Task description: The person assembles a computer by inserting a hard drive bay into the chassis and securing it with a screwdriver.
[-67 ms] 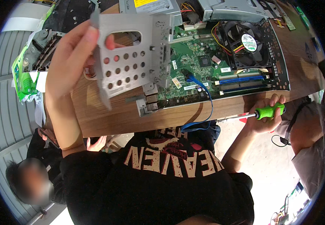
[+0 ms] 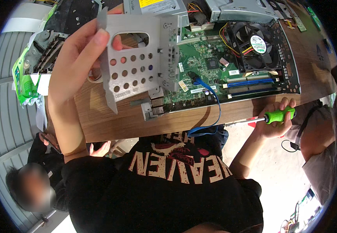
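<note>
Two hands are both occupied: the left hand (image 2: 75, 58) grips a silver sheet-metal bracket (image 2: 137, 64) with rows of round holes and one large oblong opening, its thumb on the near face and a fingertip showing through that opening. Tilted, the bracket lies just right of the left hand and well apart from the right hand (image 2: 272, 131), which is curled around a bright green-handled screwdriver (image 2: 279, 116) at the table's near edge, the shaft pointing toward the left. Between and beyond the hands sits a green rectangular circuit board (image 2: 193, 54); the bracket hides part of its left end, and whether they touch I cannot tell. Farther from the right hand, on that board, stands a square black fan (image 2: 258, 44). A thin blue cable (image 2: 218, 103) runs from the board between the hands, over the near edge of the brown wooden table (image 2: 114, 126). Past the left hand's fingers lies a grey metal box with a yellow label (image 2: 158, 8).
</note>
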`<action>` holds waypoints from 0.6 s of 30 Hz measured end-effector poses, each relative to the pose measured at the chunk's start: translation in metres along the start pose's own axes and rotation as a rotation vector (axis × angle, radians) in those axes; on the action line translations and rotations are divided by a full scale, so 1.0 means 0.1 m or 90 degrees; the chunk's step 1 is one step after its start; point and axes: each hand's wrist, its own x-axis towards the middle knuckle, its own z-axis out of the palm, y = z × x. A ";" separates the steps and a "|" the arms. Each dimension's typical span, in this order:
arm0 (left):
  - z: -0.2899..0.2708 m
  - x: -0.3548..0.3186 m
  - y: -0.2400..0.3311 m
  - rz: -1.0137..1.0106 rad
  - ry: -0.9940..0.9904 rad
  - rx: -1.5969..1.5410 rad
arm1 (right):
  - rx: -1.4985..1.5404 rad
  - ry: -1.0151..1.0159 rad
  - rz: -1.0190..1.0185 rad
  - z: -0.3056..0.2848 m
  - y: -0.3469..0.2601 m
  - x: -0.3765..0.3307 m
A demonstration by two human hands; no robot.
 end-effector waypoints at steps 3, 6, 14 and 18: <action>0.09 0.00 0.05 -0.015 -0.008 0.084 | -0.011 0.015 -0.015 0.01 0.03 0.02; 0.22 -0.01 0.08 0.020 -0.020 -0.041 | -0.026 0.046 -0.031 0.01 0.05 0.03; 0.28 0.11 -0.08 0.034 -0.050 -0.033 | -0.022 0.023 -0.022 0.01 0.04 0.02; 0.37 0.24 -0.20 0.124 -0.011 0.033 | -0.011 -0.002 -0.019 0.00 0.04 0.02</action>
